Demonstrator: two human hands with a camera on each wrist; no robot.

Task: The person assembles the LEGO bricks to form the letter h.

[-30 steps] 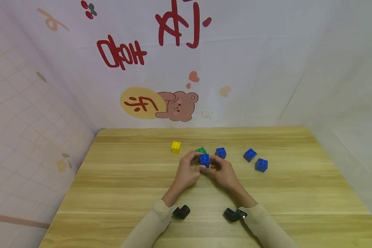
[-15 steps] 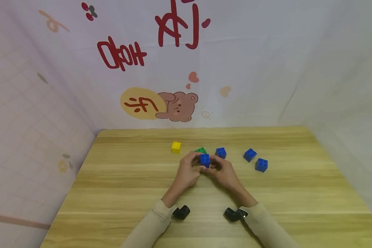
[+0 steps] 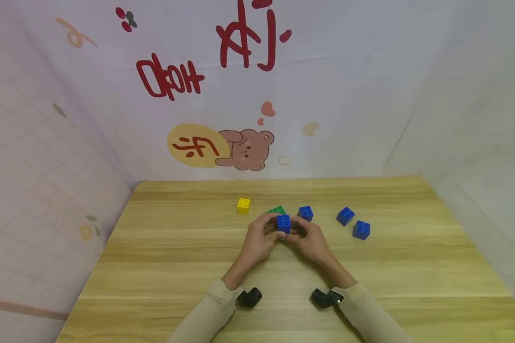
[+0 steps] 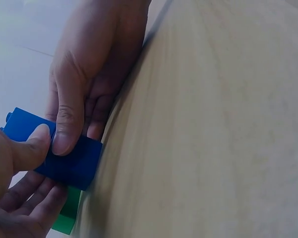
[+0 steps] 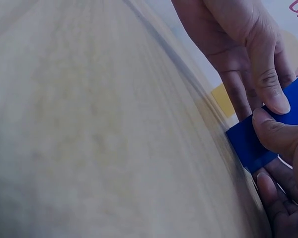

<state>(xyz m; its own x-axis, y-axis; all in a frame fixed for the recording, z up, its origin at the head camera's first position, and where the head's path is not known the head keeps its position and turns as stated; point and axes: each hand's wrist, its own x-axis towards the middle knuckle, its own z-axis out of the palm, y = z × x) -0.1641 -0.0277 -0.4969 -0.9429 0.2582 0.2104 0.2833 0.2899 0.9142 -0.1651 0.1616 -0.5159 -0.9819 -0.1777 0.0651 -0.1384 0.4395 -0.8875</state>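
Across the wooden table (image 3: 163, 252), at the left, a cream sleeve (image 3: 203, 314) reaches in from the near edge. Farther off, left of the hands, sits a yellow four-stud toy brick (image 3: 243, 206); behind it, a bear (image 3: 246, 150) is printed on the white cloth backdrop (image 3: 347, 90). The left hand (image 3: 259, 239) pinches a blue brick stack (image 3: 283, 224), thumb on its near face. This stack, apparently two bricks tall, is studs-up between both hands; whether its base touches the table I cannot tell. Just beyond it lies a green brick (image 3: 277, 209), partly hidden. The right hand (image 3: 311, 241) grips the same stack from the right, with a single blue brick (image 3: 305, 213) beyond its fingers. Farther right stand an angled blue brick (image 3: 345, 216) and, slightly nearer, the rightmost blue brick (image 3: 361, 230).
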